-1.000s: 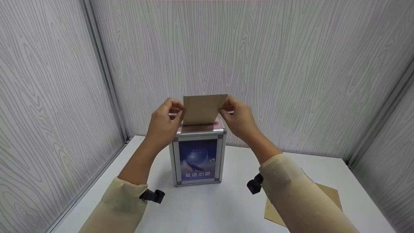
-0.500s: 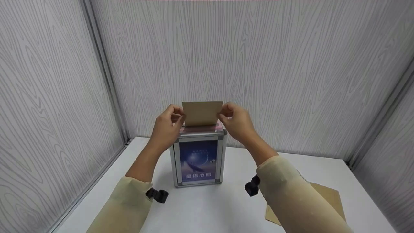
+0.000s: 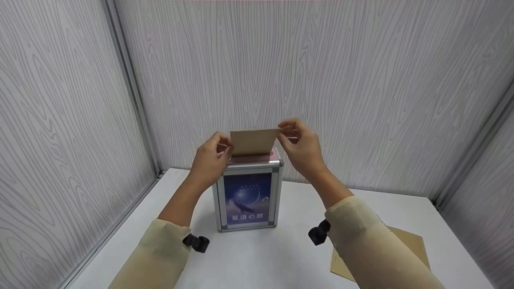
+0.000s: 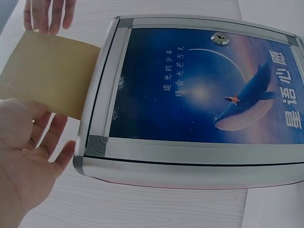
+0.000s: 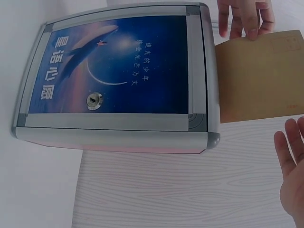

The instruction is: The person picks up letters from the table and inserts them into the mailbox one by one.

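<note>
A brown paper envelope stands upright with its lower edge in the slot on top of a metal-framed box. My left hand pinches the envelope's left edge close above the box top. At the upper right corner, my right hand holds the envelope between thumb and fingertips. In the right wrist view the right hand shows fingers at the envelope's edge, its thumb out of frame. A blue whale picture and a small keyed lock mark the box's front door.
Another brown envelope lies on the white table at the right, partly behind my right sleeve. Wood-grain panels enclose the table at the back and both sides.
The envelope has sunk lower into the slot. My left hand has come down slightly with it. My right hand has shifted up from the envelope's side to its upper right corner.
</note>
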A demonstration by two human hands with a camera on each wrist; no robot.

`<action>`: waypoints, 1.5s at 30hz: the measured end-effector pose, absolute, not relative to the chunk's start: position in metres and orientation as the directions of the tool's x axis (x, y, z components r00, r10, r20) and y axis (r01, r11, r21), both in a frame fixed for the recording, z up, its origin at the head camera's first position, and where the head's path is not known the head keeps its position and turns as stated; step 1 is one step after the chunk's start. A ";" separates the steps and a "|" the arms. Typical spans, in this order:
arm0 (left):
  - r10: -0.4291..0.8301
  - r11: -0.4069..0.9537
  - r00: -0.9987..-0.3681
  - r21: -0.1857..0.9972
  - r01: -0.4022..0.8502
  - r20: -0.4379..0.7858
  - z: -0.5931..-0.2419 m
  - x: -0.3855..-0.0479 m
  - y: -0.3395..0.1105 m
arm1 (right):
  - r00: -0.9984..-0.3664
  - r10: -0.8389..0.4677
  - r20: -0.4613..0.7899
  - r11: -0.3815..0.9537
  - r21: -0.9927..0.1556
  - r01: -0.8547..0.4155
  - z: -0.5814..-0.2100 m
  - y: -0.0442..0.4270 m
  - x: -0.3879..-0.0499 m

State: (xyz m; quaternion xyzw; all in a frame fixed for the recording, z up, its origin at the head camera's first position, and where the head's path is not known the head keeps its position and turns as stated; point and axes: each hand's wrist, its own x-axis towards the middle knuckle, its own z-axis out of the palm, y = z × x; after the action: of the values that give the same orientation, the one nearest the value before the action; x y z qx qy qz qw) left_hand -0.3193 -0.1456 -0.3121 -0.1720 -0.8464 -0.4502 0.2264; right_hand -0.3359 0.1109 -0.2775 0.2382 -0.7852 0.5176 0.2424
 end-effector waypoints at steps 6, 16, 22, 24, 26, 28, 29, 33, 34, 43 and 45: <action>0.104 0.626 -0.767 0.557 0.545 0.633 -0.308 -0.312 -0.141 | -0.723 -0.124 0.680 0.381 -0.640 -0.667 -0.276 0.108 -0.330; 0.120 0.700 -0.583 0.348 0.624 0.803 -0.298 -0.297 -0.132 | -0.686 -0.156 0.711 0.422 -0.580 -0.697 -0.279 0.106 -0.328; 0.137 0.747 -0.543 0.273 0.606 0.829 -0.307 -0.299 -0.134 | -0.697 -0.171 0.696 0.443 -0.578 -0.685 -0.285 0.106 -0.330; 0.134 0.755 -0.540 0.268 0.599 0.831 -0.311 -0.301 -0.135 | -0.702 -0.176 0.690 0.450 -0.578 -0.680 -0.288 0.105 -0.331; 0.131 0.759 -0.547 0.270 0.592 0.827 -0.314 -0.304 -0.136 | -0.707 -0.178 0.684 0.464 -0.576 -0.673 -0.292 0.105 -0.332; 0.128 0.765 -0.566 0.282 0.579 0.815 -0.317 -0.306 -0.136 | -0.718 -0.177 0.673 0.474 -0.581 -0.661 -0.297 0.105 -0.333; 0.125 0.768 -0.576 0.289 0.572 0.808 -0.319 -0.308 -0.136 | -0.725 -0.177 0.666 0.480 -0.584 -0.654 -0.299 0.105 -0.333; 0.113 0.791 -0.611 0.301 0.532 0.784 -0.328 -0.313 -0.138 | -0.753 -0.183 0.632 0.506 -0.597 -0.623 -0.308 0.104 -0.336; 0.110 0.797 -0.615 0.301 0.524 0.780 -0.330 -0.314 -0.139 | -0.760 -0.185 0.622 0.512 -0.599 -0.615 -0.310 0.103 -0.336; 0.102 0.836 -0.670 0.301 0.458 0.735 -0.345 -0.323 -0.144 | -0.810 -0.157 0.564 0.582 -0.610 -0.538 -0.328 0.093 -0.343; 0.095 0.839 -0.682 0.310 0.448 0.726 -0.348 -0.322 -0.143 | -0.818 -0.153 0.554 0.596 -0.609 -0.523 -0.332 0.093 -0.343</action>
State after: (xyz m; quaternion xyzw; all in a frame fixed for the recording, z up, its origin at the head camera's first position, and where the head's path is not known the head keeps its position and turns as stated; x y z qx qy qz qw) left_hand -0.3222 -0.1430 -0.3476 -0.1533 -0.8852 -0.2391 0.3684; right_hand -0.3429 0.0931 -0.3323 0.1959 -0.8635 0.4044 0.2290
